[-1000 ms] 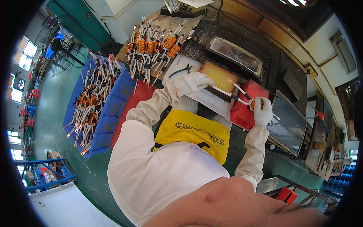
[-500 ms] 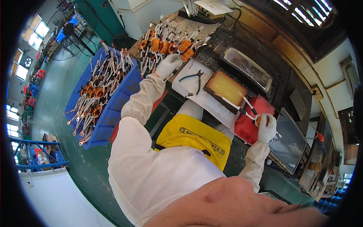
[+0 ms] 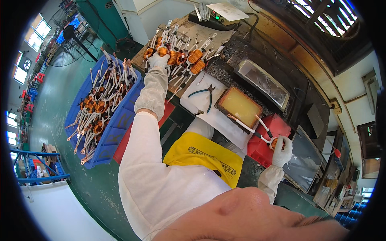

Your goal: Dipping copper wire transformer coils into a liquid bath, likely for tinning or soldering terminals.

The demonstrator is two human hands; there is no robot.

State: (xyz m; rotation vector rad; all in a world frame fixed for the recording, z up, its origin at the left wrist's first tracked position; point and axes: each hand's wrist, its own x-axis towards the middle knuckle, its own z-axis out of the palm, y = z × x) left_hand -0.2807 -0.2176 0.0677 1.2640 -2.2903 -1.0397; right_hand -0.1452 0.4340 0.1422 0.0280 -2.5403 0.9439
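Observation:
My gloved right hand (image 3: 282,152) is closed round a copper-wound toroidal coil (image 3: 274,143). Two white-sleeved leads (image 3: 245,123) with ring terminals run from that coil up and left, their tips near the edge of a shallow tray (image 3: 237,105) of yellowish material. At the far left of the bench, my gloved left hand (image 3: 158,61) lies at a pile of similar coils. Its fingers bend against one toroidal coil (image 3: 163,51) and are partly hidden there. More coils (image 3: 196,55) with upright leads crowd to the right of that hand.
Cutting pliers (image 3: 210,94) lie on a white sheet (image 3: 194,100). A blue crate (image 3: 110,146) full of coils stands at left. A red bin (image 3: 277,125) is beside my right hand. Behind the tray sits a glass-topped metal frame (image 3: 263,78); a yellow cloth (image 3: 201,154) covers my lap.
My left hand has moved left and away from me, from the pile's near edge onto a coil. My right hand has shifted slightly nearer with its coil, and the lead tips have dropped closer to the tray's edge.

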